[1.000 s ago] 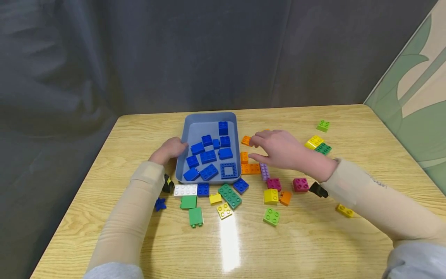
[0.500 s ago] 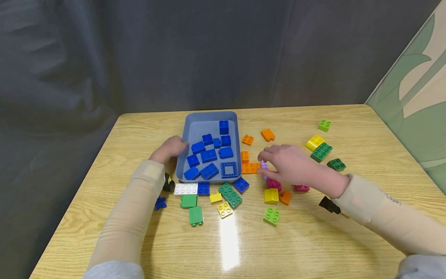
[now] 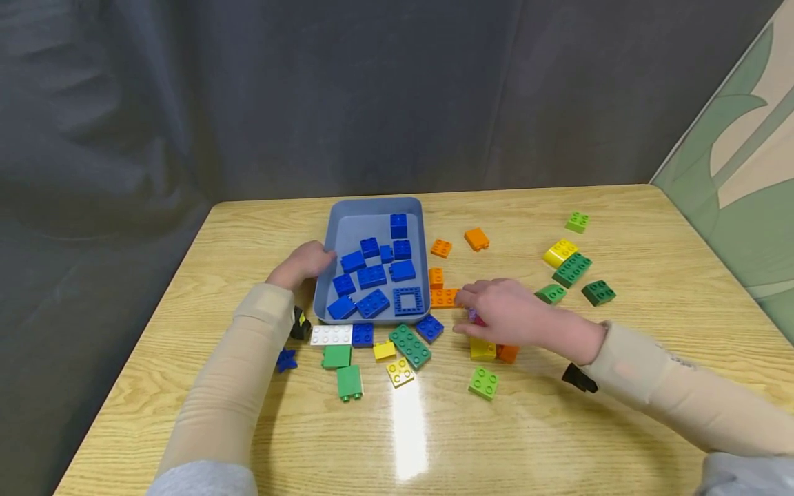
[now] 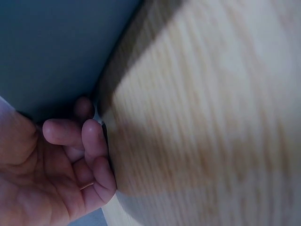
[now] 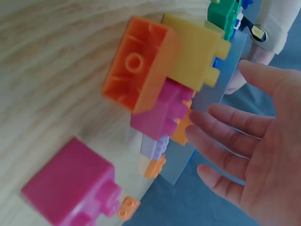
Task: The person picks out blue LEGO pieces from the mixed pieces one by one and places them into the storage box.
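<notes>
At the tray's left side my left hand (image 3: pixel 302 264) grips the grey-blue tray (image 3: pixel 347 227), thumb over the rim. The left wrist view shows curled fingers (image 4: pixel 96 141) against the tray's wall. Blue toy bricks (image 3: pixel 372 277) lie in the tray. To the right, my right hand (image 3: pixel 505 311) hovers low over a cluster of bricks, fingers extended and holding nothing. In the right wrist view its fingertips are close to the studs of a magenta brick (image 5: pixel 157 113), below a yellow brick (image 5: pixel 190 52). An orange brick (image 5: pixel 136 66) and a lavender brick (image 5: pixel 153 147) sit beside them.
Before the tray lie a white brick (image 3: pixel 331 335), blue bricks (image 3: pixel 430 328), green bricks (image 3: pixel 337 356) and a blue star-shaped piece (image 3: pixel 286 360). Orange bricks (image 3: pixel 477 239) lie right of the tray. Yellow (image 3: pixel 561 253) and dark green bricks (image 3: pixel 598 293) are farther right.
My right hand has moved from the orange bricks beside the tray toward the front, over the magenta and yellow bricks, uncovering the orange brick behind. My left hand has stayed on the tray.
</notes>
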Motion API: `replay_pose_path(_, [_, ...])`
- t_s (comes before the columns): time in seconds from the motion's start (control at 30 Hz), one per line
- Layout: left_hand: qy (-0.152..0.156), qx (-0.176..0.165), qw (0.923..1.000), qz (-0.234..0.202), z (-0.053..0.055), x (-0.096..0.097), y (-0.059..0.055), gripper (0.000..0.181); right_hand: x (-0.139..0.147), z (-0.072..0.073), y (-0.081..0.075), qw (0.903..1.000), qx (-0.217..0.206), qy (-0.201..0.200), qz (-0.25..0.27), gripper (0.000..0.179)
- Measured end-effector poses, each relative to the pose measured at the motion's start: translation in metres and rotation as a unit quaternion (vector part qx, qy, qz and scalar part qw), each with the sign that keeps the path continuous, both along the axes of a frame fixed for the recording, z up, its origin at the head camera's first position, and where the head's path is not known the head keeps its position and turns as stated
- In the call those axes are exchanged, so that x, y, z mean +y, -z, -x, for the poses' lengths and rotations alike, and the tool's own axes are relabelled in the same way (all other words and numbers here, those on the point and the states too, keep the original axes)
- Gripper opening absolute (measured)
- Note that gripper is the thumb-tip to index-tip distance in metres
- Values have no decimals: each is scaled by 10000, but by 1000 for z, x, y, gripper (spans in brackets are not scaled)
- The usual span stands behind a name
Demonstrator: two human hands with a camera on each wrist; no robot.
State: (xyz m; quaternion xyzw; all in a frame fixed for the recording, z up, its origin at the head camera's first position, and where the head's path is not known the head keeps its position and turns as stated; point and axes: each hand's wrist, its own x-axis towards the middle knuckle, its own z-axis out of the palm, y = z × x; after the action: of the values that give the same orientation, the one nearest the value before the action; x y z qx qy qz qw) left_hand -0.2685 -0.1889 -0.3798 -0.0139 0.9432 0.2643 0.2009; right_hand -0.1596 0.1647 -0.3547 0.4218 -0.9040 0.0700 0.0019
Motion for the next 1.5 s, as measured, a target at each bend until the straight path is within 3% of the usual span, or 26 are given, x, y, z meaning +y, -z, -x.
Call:
replay_pose_path(0.33, [45, 90, 9999, 115, 1, 0, -1, 40, -22, -2, 7, 9995, 296, 35, -139, 44])
replay_pose_path(0.6, [95, 104, 9998, 171, -1, 1, 1, 42, -43, -1, 15, 9976, -431, 547, -61, 38])
replay_pose_path(0.8, [61, 129, 9998, 108, -1, 1, 2, 41, -49, -1, 16, 9952, -499, 841, -55, 39])
replay_pose_path(1.17, [80, 172, 9998, 4, -1, 0, 2, 41, -49, -1, 18, 9951, -576, 802, 3, 29])
replay_pose_path(1.5, [48, 170, 9998, 29, -1, 0, 2, 40, -44, -1, 15, 9931, -773, 835, -275, 36])
